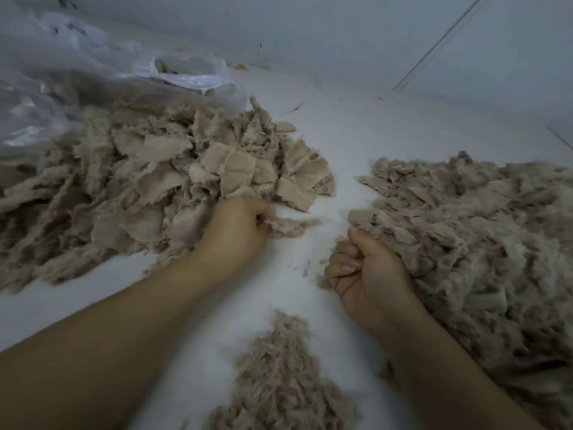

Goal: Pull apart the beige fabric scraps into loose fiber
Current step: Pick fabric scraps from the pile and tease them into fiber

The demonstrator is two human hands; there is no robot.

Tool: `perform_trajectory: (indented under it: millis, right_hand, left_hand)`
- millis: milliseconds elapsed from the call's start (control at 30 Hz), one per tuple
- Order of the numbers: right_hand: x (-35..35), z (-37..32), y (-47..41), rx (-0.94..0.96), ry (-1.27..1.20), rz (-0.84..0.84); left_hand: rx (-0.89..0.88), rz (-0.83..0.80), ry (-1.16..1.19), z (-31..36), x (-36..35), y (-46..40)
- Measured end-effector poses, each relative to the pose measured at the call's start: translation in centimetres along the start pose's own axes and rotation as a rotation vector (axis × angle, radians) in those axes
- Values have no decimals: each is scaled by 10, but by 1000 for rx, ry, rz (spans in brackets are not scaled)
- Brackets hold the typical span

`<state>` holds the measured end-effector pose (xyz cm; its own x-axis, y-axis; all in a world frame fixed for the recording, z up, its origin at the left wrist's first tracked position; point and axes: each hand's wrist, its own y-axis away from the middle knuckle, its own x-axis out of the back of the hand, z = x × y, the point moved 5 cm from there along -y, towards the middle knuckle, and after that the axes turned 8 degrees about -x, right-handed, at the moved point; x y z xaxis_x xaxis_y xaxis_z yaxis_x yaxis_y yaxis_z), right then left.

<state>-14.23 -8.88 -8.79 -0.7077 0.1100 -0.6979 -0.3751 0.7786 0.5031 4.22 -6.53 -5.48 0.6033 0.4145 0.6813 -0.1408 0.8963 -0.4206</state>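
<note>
A big heap of beige fabric scraps (173,169) lies at the left on the white surface. At its near edge my left hand (235,231) grips one frayed scrap (294,226) that sticks out to the right. My right hand (366,274) is curled into a fist, palm up, against the edge of a fluffier pile of pulled fiber (480,243) on the right. A few wisps show at its fingers; I cannot tell whether it holds any. A smaller mound of loose fiber (279,377) sits between my forearms.
Clear plastic bags (93,69) lie crumpled behind the scrap heap at the upper left. A white wall (341,26) runs along the back, close to the piles. Bare white surface (341,144) shows between the two piles.
</note>
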Motion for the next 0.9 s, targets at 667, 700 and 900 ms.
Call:
perform_trajectory:
  millis: [667,700,900]
  right_hand:
    - [-9,1,4,27,219,-97]
    - [-9,1,4,29,213,-94]
    - [-9,3,5,23,195,-73]
  left_hand:
    - [234,-261,771,38,-34,22]
    - [279,-268,743,33,-35,20]
    - [261,28,344,6,-6,6]
